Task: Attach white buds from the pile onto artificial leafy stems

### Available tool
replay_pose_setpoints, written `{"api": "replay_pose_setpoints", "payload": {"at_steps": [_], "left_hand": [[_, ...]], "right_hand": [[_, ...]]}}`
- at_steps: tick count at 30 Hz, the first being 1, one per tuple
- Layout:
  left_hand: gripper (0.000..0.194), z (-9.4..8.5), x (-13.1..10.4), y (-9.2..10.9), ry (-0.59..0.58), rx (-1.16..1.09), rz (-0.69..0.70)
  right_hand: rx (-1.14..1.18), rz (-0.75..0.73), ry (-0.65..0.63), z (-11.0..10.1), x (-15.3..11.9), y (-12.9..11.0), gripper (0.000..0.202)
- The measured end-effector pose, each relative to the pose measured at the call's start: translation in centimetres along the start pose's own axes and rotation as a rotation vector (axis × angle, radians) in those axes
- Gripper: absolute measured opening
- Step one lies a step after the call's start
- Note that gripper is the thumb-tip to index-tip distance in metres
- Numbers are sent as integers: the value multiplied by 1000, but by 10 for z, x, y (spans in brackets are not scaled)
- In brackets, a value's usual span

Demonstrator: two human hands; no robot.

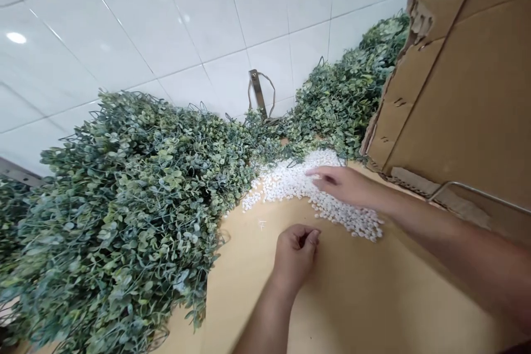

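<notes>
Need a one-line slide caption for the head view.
Right hand over white plastic beads, left hand nearer, artificial eucalyptus beside.

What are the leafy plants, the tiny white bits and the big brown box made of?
Leafy plants: probably plastic, dull green, repeated leaves.
White pieces: maybe plastic, smooth-looking, though too small to be sure.
Box: cardboard, matt brown, torn edge.

Mottled green foliage (157, 188), bright white pieces (286, 180), plain tan tabletop (352, 293), brown cardboard (468, 94), pale line-gridded tiles (265, 5).
</notes>
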State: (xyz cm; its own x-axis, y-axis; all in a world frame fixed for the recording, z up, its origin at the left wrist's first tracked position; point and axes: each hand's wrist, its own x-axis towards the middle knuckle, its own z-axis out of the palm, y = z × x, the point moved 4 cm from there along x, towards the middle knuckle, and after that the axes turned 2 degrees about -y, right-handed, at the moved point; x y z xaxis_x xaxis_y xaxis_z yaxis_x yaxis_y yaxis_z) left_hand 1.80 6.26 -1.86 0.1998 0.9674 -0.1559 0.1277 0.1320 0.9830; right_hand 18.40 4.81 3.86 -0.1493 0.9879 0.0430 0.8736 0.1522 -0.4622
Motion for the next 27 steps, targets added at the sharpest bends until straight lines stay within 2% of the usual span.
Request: {"api": "replay_pose_setpoints", "payload": {"at_steps": [3, 5, 7, 10, 12, 15, 18, 20, 21, 24, 27], "left_hand": [[18, 0, 1, -2, -9, 36, 5], [17, -1, 3, -3, -5, 82, 18], [17, -1, 4, -4, -7, 136, 37], [18, -1, 7, -7, -33, 161, 42], [17, -1, 8, -8, -38, 128, 30], [17, -1, 10, -8, -40, 40, -15], [24, -3, 11, -3, -41, -131, -68], [33, -7, 12, 0, -24, -264, -75], [38, -9, 12, 2, -11, -326, -66], [50, -16, 13, 4, 31, -488, -17], [53, -16, 13, 3, 42, -541, 8]], "right_hand": [[-35, 22, 38, -10, 91, -19, 26], [-42, 24, 63, -7, 133, -28, 24], [-46, 33, 85, -1, 160, -32, 21], [-29, 40, 116, -1, 180, -31, 21], [18, 41, 132, -11, 182, -26, 22], [169, 38, 171, -33, 171, -17, 23], [663, -10, 206, -46, 145, -12, 21], [929, -36, 141, -41, 124, -11, 24], [985, -44, 88, -36, 113, -12, 26], [1028, -34, -70, -12, 82, -15, 27], [1041, 4, -180, 11, 59, -16, 26]]}}
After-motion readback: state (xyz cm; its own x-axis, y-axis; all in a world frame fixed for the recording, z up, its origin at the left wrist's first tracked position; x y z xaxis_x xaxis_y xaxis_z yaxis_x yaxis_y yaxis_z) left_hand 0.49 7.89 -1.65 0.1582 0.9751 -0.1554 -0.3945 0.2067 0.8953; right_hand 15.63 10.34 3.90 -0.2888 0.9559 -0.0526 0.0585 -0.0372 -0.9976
